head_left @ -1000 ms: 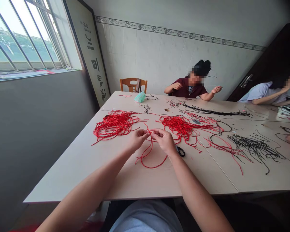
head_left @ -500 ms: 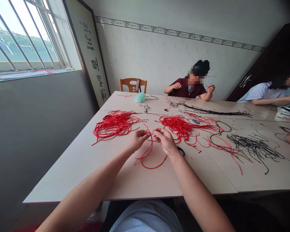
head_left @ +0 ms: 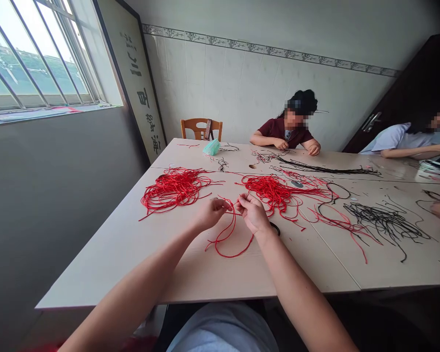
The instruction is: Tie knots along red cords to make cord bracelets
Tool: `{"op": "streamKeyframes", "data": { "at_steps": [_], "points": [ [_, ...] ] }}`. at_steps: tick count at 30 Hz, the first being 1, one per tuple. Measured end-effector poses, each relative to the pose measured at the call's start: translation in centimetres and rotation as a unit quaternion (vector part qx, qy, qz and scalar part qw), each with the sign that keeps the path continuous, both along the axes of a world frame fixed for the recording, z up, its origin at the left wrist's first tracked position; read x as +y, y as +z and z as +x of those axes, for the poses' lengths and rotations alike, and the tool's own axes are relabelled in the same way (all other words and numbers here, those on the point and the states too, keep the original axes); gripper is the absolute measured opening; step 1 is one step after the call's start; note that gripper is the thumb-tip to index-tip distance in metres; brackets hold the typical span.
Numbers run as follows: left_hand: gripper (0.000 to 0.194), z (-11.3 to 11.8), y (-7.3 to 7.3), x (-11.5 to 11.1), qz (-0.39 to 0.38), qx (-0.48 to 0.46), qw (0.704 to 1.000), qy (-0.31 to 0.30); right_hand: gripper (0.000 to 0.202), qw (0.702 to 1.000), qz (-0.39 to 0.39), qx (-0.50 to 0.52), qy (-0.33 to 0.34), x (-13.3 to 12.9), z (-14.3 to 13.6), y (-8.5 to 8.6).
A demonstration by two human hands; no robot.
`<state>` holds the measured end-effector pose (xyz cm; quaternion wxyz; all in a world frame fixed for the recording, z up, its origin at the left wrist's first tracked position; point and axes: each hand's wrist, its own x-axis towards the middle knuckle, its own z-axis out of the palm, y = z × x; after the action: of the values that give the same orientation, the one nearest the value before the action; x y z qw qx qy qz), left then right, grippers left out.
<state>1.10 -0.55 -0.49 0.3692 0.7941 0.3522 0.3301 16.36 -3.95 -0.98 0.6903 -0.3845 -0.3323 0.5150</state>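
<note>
A red cord (head_left: 230,255) hangs in a loop between my two hands and rests partly on the table. My left hand (head_left: 213,213) is closed, pinching the cord between thumb and fingers. Close beside it, my right hand (head_left: 252,212) also pinches the cord, its fingertips a small gap from the left ones. The exact crossing of the strands at the fingertips is too small to make out. Behind my left hand lies a heap of red cords (head_left: 178,188). A second red heap (head_left: 269,190) is just beyond my right hand.
A black ring-shaped thing (head_left: 275,229) lies partly hidden by my right wrist. Black cords (head_left: 385,222) spread at the right, with a long black bundle (head_left: 326,169) farther back. A green plastic bundle (head_left: 211,147) sits near the chair (head_left: 201,129). Two people sit across and at right.
My left fingers have shifted slightly right with the cord, and my right fingertips have moved a little. The person opposite has lowered both hands to the table.
</note>
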Motion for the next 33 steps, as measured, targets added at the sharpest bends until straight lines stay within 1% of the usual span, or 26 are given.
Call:
{"op": "streamKeyframes", "data": {
  "at_steps": [4,6,7,8,10,13,15,17,20,21,23,25,26,28,31,32,33],
  "points": [
    [0.022,0.1,0.5,-0.4,0.052,0.023,0.998,0.011,0.023,0.999,0.012,0.026,-0.035,0.1,0.1,0.0],
    [0.022,0.2,0.4,-0.5,0.051,0.007,0.999,0.009,0.023,0.998,0.024,0.028,-0.047,0.1,0.1,0.1],
    [0.022,0.3,0.3,-0.5,0.036,-0.010,0.999,0.005,0.023,0.998,0.028,0.025,-0.051,0.0,0.0,0.2],
    [0.021,0.3,0.1,-0.5,0.009,-0.034,0.999,-0.002,0.024,0.998,0.031,0.017,-0.054,0.0,0.0,0.2],
    [0.021,0.4,-0.2,-0.6,-0.074,-0.085,0.993,-0.021,0.024,0.998,0.034,-0.012,-0.052,-0.1,-0.1,0.2],
    [0.020,0.4,-0.3,-0.8,-0.199,-0.138,0.969,-0.047,0.024,0.997,0.035,-0.064,-0.040,-0.3,-0.4,0.3],
    [0.020,0.4,-0.2,-1.0,-0.234,-0.164,0.956,-0.058,0.024,0.995,0.037,-0.086,-0.032,-0.4,-0.5,0.2],
    [0.019,0.5,0.0,-1.1,-0.237,-0.196,0.950,-0.057,0.023,0.992,0.041,-0.111,-0.041,-0.5,-0.8,0.2],
    [0.021,0.4,0.2,-1.0,-0.218,-0.242,0.945,-0.024,0.024,0.980,0.040,-0.182,-0.064,-0.7,-1.2,-0.1],
    [0.020,0.3,0.2,-0.9,-0.211,-0.254,0.944,-0.011,0.025,0.975,0.039,-0.210,-0.054,-0.8,-1.4,-0.3],
    [0.018,0.1,0.2,-0.6,-0.200,-0.267,0.943,0.012,0.026,0.964,0.044,-0.261,-0.003,-1.0,-1.7,-0.4],
    [0.016,-0.1,0.2,-0.4,-0.196,-0.267,0.943,0.034,0.026,0.947,0.050,-0.313,0.039,-1.2,-2.0,-0.4],
    [0.015,-0.1,0.2,-0.3,-0.194,-0.264,0.944,0.047,0.025,0.935,0.055,-0.348,0.039,-1.3,-2.1,-0.3],
    [0.015,-0.2,0.2,-0.2,-0.188,-0.256,0.945,0.074,0.020,0.895,0.077,-0.439,0.000,-1.5,-2.2,0.1],
    [0.015,-0.1,0.2,-0.2,-0.192,-0.252,0.943,0.098,0.014,0.819,0.126,-0.556,-0.066,-1.8,-2.3,0.6],
    [0.015,-0.1,0.2,-0.1,-0.197,-0.253,0.942,0.100,0.014,0.804,0.134,-0.574,-0.076,-1.8,-2.2,0.7],
    [0.016,-0.1,0.2,-0.1,-0.203,-0.254,0.941,0.098,0.014,0.800,0.135,-0.580,-0.076,-1.8,-2.2,0.7]
  ]
}}
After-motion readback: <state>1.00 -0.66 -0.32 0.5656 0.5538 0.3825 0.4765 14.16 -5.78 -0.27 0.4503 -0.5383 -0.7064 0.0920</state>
